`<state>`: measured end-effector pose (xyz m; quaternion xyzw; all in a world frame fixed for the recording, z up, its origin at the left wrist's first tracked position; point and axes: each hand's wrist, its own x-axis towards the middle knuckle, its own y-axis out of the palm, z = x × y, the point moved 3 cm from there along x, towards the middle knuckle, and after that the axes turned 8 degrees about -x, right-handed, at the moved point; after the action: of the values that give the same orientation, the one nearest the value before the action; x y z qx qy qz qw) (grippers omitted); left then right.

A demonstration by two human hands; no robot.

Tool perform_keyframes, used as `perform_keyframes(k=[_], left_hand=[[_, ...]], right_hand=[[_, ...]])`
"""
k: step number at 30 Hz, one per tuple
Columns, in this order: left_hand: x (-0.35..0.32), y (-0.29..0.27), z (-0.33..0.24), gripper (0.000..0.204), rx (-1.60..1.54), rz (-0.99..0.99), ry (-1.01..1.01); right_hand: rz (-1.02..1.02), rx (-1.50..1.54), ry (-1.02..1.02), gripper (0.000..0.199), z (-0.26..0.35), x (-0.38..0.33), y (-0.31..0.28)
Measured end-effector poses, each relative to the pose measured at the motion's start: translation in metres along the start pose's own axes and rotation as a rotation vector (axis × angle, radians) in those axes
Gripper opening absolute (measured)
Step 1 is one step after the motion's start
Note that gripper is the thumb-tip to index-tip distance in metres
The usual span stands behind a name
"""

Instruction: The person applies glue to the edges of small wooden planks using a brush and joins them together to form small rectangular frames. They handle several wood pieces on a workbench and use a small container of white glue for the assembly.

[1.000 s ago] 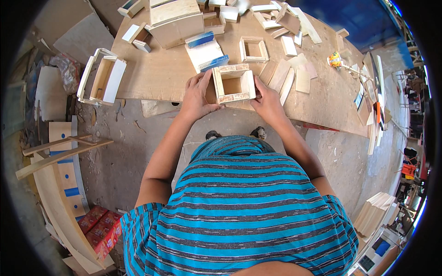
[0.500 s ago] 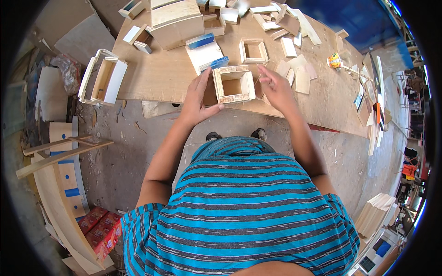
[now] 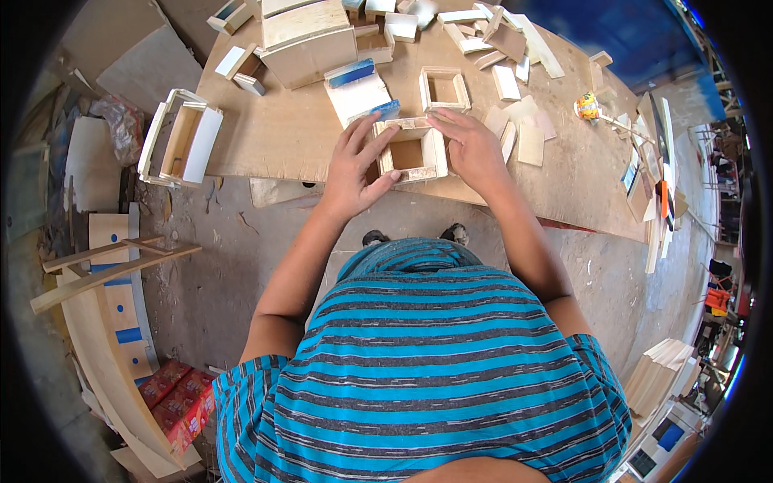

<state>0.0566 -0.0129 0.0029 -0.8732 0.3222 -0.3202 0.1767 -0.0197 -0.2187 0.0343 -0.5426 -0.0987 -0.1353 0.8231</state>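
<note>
Now you are steadying the small open wooden box at the near edge of the workbench, your left hand gripping its left wall, your right hand pressing flat on its right side; keep pressure even so the joints are staying square.

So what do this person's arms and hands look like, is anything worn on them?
Both forearms are bare from the elbow down, with no gloves, watch or rings that can be made out on the left hand or the right hand. A short-sleeved T-shirt with blue and dark grey horizontal stripes covers the upper arms.
</note>
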Motion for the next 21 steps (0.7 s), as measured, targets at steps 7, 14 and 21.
perform_keyframes(k=[7,14,21], left_hand=[[-0.003,0.004,0.003,0.110,-0.092,-0.035,0.009],[-0.008,0.005,0.009,0.118,0.010,-0.047,-0.024],[-0.017,0.004,0.017,0.121,0.029,0.013,-0.138]], right_hand=[[0.002,0.016,0.012,0.041,-0.005,0.002,-0.003],[0.022,0.035,-0.081,0.034,0.014,0.024,-0.007],[0.210,0.011,-0.087,0.032,0.028,0.039,0.001]])
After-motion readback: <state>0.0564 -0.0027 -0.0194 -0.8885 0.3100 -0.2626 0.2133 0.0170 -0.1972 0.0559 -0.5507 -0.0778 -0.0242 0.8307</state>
